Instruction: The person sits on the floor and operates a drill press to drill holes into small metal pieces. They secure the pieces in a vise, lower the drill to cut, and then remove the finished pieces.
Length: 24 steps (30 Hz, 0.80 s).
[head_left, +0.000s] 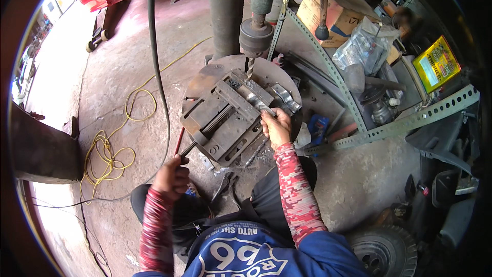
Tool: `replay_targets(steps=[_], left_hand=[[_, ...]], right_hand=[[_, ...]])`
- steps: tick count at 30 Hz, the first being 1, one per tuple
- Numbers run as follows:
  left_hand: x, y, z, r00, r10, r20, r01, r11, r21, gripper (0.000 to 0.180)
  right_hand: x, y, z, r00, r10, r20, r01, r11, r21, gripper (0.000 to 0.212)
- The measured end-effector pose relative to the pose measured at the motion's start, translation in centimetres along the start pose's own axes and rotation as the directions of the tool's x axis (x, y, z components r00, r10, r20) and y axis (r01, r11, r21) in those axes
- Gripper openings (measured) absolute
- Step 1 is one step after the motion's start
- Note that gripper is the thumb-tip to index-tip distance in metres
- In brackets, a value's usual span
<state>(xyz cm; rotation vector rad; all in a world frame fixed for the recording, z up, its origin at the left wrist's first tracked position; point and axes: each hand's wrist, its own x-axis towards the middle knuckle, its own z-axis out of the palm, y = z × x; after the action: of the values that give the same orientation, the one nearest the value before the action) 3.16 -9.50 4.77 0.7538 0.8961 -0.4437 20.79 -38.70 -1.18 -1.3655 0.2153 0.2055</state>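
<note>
Narrow silvery metal piece (254,99), lying in the gap of a dark grey steel vise (241,106). Slanting along its long axis from upper left, near a fluted steel drill bit (250,69), down to lower right, with that nearer end pointing at the right hand (277,127). Pinched there between thumb and fingers, reaching ahead of the fingertips into the vise. Hard to tell whether squeezed by the vise too. Below and left, around the outer end of a long threaded steel screw (218,119), a left hand (172,177) curled closed. Right of the piece, a shiny curved metal bracket (286,97); beneath the vise, a round brownish steel table (209,72).
</note>
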Motion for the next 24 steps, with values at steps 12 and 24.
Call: replay_targets(steps=[12, 24], left_hand=[[0.2, 1.4, -0.4, 0.911, -0.033, 0.411, 0.245, 0.846, -0.474, 0.02], [5.1, -5.6, 0.6, 0.684, 0.725, -0.082, -0.638, 0.649, 0.414, 0.019]], right_hand=[[-0.2, -0.1, -0.5, 0.999, 0.035, -0.029, -0.033, 0.997, 0.075, 0.017], [-0.2, 0.1, -0.2, 0.996, 0.047, -0.074, -0.04, 0.995, 0.093, 0.017]])
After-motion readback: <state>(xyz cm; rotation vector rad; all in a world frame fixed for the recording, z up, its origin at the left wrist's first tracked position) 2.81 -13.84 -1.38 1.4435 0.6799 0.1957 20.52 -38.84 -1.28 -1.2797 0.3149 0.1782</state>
